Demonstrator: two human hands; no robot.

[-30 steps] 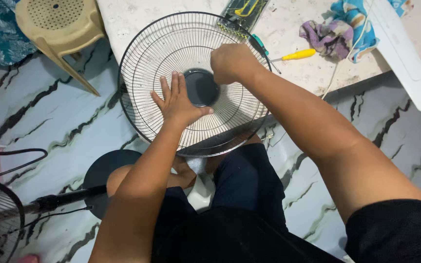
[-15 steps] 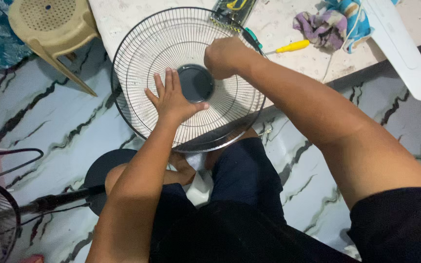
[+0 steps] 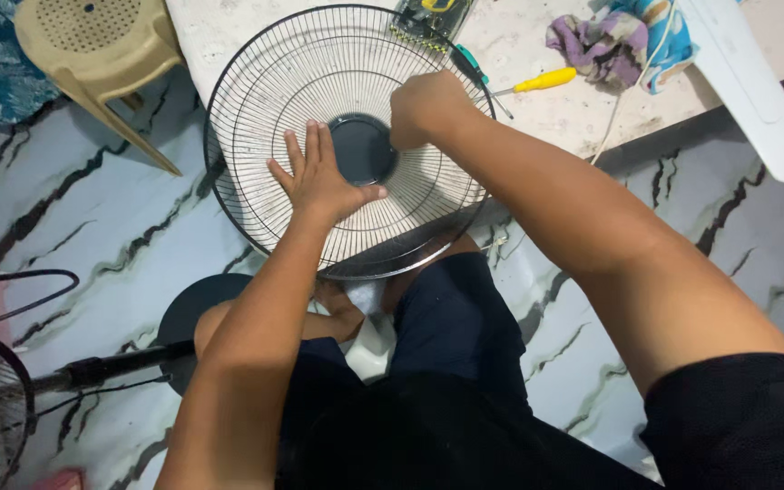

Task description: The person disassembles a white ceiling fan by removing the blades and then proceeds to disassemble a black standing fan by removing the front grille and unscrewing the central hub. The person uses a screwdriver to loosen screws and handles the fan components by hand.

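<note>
A round black wire fan guard rests partly on a pale stone table and over my knees. Its dark centre disc faces up. My left hand lies flat on the wires just left of the disc, fingers spread. My right hand is closed into a fist on the wires at the disc's upper right; whether it holds anything between the fingers is hidden.
A yellow-handled screwdriver, a green-handled tool, crumpled cloths and a white fan blade lie on the table. A beige plastic stool stands at upper left. A black fan base and pole lie on the marbled floor.
The view has shifted slightly; my right fist has moved a little down and right along the guard. My left hand stays flat beside the disc.
</note>
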